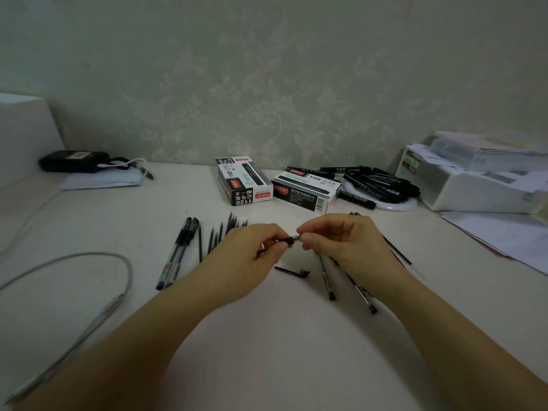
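Observation:
Above the middle of the white table (pixel 267 336), my left hand (pixel 246 259) grips a black pen (pixel 289 240) by its barrel. My right hand (pixel 347 241) pinches the pen's tip end between thumb and fingers. Most of the pen is hidden inside the two hands. A loose black pen cap (pixel 292 272) lies on the table just below them. Two capped pens (pixel 178 253) lie to the left, with several thin black refills (pixel 219 232) beside them. More pens (pixel 327 277) lie under my right hand.
Two black-and-white pen boxes (pixel 244 180) (pixel 307 188) stand behind the hands. A pile of black markers (pixel 382 182) sits on a white ring at back right, next to a white paper tray (pixel 474 185). A grey cable (pixel 89 262) loops at left. A black pouch (pixel 74 161) lies far left.

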The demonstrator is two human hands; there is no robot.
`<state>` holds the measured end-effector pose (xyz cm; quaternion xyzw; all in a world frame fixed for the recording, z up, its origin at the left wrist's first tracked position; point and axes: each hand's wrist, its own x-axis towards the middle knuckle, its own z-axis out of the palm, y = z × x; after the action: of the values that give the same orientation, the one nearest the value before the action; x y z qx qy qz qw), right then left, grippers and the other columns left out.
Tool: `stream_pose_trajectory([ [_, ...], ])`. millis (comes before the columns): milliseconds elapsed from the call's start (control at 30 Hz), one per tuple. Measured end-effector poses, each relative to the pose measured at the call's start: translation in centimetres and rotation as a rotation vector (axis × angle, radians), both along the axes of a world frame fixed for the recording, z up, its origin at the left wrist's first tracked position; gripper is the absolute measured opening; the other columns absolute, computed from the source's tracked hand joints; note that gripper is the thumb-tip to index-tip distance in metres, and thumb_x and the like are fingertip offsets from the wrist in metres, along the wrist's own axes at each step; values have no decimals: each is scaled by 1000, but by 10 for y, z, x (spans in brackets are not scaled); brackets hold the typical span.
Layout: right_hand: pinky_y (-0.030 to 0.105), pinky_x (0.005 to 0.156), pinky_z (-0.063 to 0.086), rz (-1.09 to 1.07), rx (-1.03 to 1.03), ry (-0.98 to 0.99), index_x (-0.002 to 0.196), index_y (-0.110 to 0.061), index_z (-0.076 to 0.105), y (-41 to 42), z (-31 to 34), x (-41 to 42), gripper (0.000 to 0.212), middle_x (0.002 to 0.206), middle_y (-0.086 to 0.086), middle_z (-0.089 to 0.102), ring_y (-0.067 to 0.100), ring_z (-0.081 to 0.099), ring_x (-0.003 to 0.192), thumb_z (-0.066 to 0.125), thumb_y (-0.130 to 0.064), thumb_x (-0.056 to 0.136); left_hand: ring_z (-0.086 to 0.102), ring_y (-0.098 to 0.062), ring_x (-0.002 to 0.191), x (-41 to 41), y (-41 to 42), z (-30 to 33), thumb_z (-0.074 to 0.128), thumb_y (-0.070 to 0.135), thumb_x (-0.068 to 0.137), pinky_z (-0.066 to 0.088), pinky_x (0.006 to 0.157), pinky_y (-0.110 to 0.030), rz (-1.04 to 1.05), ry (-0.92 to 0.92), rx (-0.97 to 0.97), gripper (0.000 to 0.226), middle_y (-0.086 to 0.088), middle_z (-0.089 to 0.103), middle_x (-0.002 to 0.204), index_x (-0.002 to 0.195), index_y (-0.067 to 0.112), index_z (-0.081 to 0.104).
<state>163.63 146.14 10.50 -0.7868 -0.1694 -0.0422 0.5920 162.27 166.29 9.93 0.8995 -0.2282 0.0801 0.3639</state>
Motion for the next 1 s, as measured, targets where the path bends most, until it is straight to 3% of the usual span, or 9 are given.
stream_pose_trajectory([
  [133, 20, 68, 57, 8, 1, 17, 89, -16, 76, 1, 0, 0, 5, 77, 3, 76, 14, 72, 70, 74, -19, 86, 57, -3, 85, 1, -1, 2, 56, 28, 95, 45, 73, -15, 9, -162, 54, 15, 12, 61, 92, 107, 31, 64],
  [300, 17, 55, 52, -48, -173, -62, 77, -21, 70, 6, -3, -3, 34, 62, -3, 70, 8, 64, 52, 59, -53, 82, 55, -4, 79, -1, -2, 1, 63, 28, 91, 43, 70, -15, 17, -241, 46, 14, 12, 59, 87, 104, 33, 64],
  [400, 14, 52, 47, -98, -333, -156, 67, -23, 64, 5, -7, -3, 47, 53, -3, 63, 7, 58, 45, 46, -62, 88, 53, -3, 79, 0, -3, 0, 62, 31, 91, 38, 69, -9, -1, -237, 85, 14, 13, 58, 85, 104, 33, 64],
  [500, 15, 56, 49, -84, -356, -155, 70, -26, 67, 3, -6, -3, 51, 59, -6, 67, 7, 61, 50, 42, -65, 89, 53, -2, 81, -1, -3, 0, 62, 30, 91, 38, 70, -7, -3, -223, 68, 13, 13, 59, 85, 103, 33, 65],
  [600, 26, 66, 58, -4, -294, -120, 91, -34, 67, 1, -6, 0, 24, 82, -10, 70, 12, 67, 68, 59, -56, 88, 54, 0, 82, 0, -1, 0, 62, 28, 91, 40, 70, -8, 17, -204, 37, 13, 13, 59, 86, 103, 33, 65],
  [700, 29, 67, 58, 45, -283, -133, 88, -31, 66, -1, -8, 4, 5, 78, -9, 67, 10, 65, 67, 68, -36, 91, 55, -1, 83, 1, 1, 0, 60, 31, 92, 43, 72, -12, 19, -173, 49, 14, 13, 61, 90, 104, 35, 64],
  [900, 14, 55, 44, 34, -305, -131, 70, -23, 64, 0, -6, 2, 47, 56, -5, 59, 3, 53, 51, 47, -61, 92, 56, -2, 83, -1, -2, 2, 62, 29, 91, 43, 74, -10, -16, -181, 8, 14, 13, 62, 91, 104, 35, 64],
  [1000, 22, 62, 52, 48, -265, -118, 80, -29, 66, 0, -6, 2, 38, 73, -4, 68, 13, 63, 64, 49, -60, 91, 56, -1, 84, -1, -2, 1, 60, 30, 92, 42, 72, -9, -2, -168, 29, 14, 14, 61, 91, 105, 35, 64],
])
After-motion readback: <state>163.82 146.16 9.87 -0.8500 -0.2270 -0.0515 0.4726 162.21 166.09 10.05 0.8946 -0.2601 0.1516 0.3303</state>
